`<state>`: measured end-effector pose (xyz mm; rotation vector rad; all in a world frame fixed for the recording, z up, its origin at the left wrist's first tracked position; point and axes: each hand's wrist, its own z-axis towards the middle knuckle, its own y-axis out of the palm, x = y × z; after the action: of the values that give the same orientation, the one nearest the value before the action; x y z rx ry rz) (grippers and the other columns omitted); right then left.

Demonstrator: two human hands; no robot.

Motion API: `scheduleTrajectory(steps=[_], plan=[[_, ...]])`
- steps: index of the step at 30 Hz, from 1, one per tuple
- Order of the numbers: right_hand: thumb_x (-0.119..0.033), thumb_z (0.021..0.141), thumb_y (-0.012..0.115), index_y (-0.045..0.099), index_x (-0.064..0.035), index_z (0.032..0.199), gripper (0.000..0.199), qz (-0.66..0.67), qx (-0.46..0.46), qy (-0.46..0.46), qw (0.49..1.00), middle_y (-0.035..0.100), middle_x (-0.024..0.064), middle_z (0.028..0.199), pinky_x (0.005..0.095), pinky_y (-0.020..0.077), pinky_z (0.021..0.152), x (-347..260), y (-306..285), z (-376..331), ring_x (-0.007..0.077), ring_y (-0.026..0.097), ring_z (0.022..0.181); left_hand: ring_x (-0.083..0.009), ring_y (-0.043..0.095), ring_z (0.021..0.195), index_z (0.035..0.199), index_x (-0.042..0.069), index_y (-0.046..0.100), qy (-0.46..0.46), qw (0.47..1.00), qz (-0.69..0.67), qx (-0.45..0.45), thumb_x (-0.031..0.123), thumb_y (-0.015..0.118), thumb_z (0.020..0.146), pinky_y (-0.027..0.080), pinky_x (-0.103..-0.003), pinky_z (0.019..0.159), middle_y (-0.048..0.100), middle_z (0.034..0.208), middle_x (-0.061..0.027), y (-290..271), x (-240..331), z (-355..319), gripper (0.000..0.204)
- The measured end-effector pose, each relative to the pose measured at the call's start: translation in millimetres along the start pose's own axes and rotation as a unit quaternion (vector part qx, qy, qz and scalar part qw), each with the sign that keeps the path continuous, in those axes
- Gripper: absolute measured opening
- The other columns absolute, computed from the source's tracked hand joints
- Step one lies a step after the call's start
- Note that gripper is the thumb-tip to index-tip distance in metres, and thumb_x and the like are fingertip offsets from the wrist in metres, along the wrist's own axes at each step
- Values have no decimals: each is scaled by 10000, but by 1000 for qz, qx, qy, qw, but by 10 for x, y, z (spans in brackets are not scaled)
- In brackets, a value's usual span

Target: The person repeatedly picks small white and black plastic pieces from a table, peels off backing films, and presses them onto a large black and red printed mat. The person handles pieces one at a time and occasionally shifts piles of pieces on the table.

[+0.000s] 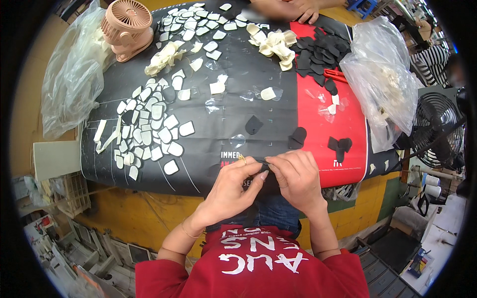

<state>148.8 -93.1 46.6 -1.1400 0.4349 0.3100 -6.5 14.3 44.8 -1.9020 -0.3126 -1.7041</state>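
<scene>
Close to the table's near edge, my left hand [232,187] and my right hand [297,178] meet with thumbs and fingertips pinched. Between them is a small black piece [265,167], mostly hidden by the fingers; it looks like the black rounded fabric tabs nearby. One such black tab [254,125] lies flat beyond my hands, and another black piece [298,137] lies just past my right hand. Farther right, a few black tabs [340,145] overlap on the red part of the table cover. A clear round film [238,141] rests beyond my left hand.
White-faced rounded pieces [150,119] are scattered at left, with cream stacks [276,44] and a black pile [320,52] farther back. A pink fan [127,30] and plastic bags [381,74] stand at the sides. Another person's hand [304,10] is at the far edge.
</scene>
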Motion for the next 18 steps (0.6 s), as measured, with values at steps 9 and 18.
scheduleTrajectory(steps=[9,18], plan=[[-53,839,680,669,-53,1001,162,-63,-15,-27,998,659,54,922,390,469,773,-24,-23,40,246,629,858,-347,578,756,964,6,578,105,976,191,22,-1,642,858,450,-430,685,579,855,-141,-19,15,-54,124],[-52,933,611,636,21,994,98,-18,13,129,991,609,160,865,423,465,733,445,-83,324,346,598,809,-288,595,717,1084,12,674,69,994,86,-21,0,624,892,469,-374,679,607,796,-122,131,101,-181,199]])
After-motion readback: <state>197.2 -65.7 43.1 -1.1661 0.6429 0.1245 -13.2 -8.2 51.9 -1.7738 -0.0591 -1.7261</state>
